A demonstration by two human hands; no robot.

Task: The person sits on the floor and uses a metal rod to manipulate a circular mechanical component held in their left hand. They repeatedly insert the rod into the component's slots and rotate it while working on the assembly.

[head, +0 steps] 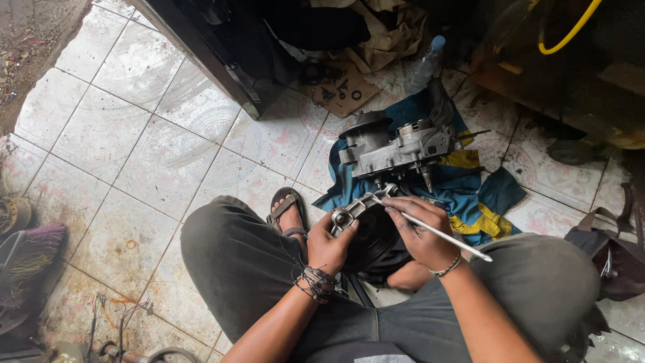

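I squat on a tiled floor. My left hand [331, 243] grips a grey metal engine cover [354, 210] at its left edge, holding it over a dark round part [373, 243] between my knees. My right hand [422, 232] holds a long thin silver tool [449, 237] whose tip meets the cover near its top. Just beyond lies a larger grey engine casing [395, 148] on a blue and yellow cloth [470, 191].
A piece of cardboard [339, 91] with small black rings and bolts lies by a dark cabinet [215, 47]. A plastic bottle [424, 64] stands behind the casing. A bag [608, 252] sits at right, a yellow hose [568, 33] top right, brushes [27, 259] at left.
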